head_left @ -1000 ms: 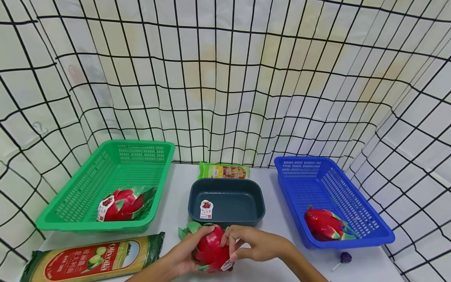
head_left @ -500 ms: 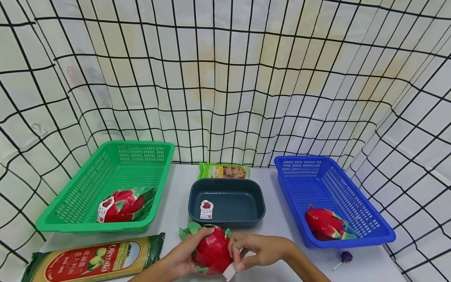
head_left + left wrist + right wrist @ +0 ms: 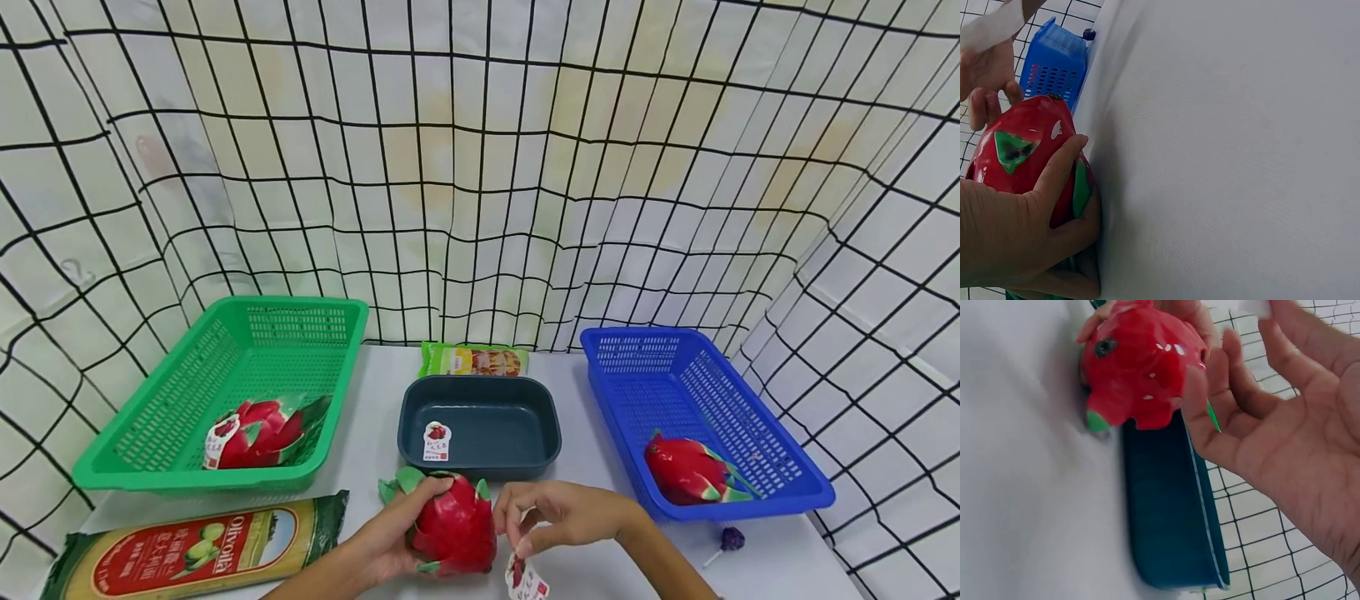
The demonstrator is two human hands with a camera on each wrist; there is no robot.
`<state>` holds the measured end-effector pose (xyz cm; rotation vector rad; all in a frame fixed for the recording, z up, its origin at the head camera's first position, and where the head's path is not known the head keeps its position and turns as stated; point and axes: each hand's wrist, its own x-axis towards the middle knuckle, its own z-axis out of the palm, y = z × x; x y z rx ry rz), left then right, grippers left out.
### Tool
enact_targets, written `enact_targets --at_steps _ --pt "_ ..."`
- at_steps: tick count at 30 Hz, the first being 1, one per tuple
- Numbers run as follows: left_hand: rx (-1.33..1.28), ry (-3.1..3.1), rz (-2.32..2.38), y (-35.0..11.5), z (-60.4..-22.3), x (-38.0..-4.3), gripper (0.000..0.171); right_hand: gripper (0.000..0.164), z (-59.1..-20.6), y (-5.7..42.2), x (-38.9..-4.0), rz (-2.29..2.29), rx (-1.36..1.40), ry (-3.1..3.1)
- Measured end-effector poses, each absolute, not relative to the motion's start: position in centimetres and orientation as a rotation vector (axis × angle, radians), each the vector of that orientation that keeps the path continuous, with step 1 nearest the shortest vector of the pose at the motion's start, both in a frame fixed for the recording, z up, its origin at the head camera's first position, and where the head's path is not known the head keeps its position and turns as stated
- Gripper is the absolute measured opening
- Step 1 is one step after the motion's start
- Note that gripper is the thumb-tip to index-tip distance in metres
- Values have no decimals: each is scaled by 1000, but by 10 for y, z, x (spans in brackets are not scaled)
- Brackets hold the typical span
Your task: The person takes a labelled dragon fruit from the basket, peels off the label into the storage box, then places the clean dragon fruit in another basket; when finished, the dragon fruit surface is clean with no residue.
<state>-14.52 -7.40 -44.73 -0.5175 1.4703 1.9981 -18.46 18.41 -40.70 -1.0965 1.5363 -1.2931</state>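
Observation:
In the head view my left hand (image 3: pixel 390 537) grips a red dragon fruit (image 3: pixel 456 527) with green scales, low at the front of the table. The left wrist view shows the thumb and fingers wrapped round the dragon fruit (image 3: pixel 1035 137). Just to its right, my right hand (image 3: pixel 566 518) pinches a white sticker (image 3: pixel 527 581) with a fruit picture between thumb and finger. The sticker hangs below the fingertips, apart from the fruit. A similar sticker (image 3: pixel 437 442) is on the dark teal tray (image 3: pixel 480 387) behind the hands.
At left stands a green basket (image 3: pixel 345 367) with a wrapped dragon fruit (image 3: pixel 258 433); a blue basket (image 3: pixel 600 392) at right holds another dragon fruit (image 3: pixel 693 471). A spaghetti pack (image 3: pixel 198 550) lies front left, a lollipop (image 3: pixel 731 539) front right, a green snack packet (image 3: pixel 474 361) behind the tray. Black netting surrounds the table.
The sticker, at first on the fruit's lower right, has been peeled off; my right hand has drawn it right and down, clear of the fruit. My left hand keeps its grip.

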Motion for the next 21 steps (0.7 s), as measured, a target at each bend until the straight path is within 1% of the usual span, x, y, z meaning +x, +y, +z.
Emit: enact_targets --at_steps 6,10,15,21 --pt "-523 1467 2000 -75 -446 -145 93 20 -395 185 -195 -1400 -959 1754" --pt "-536 1471 1989 -76 -447 -145 94 24 -390 184 -208 -1414 -786 1952" --pt "-556 1469 1983 -75 -445 -145 98 26 -383 181 -235 -1410 -604 2132" --pt "-546 1471 1983 -74 -444 -145 97 18 -378 175 -275 -1358 -482 2178"
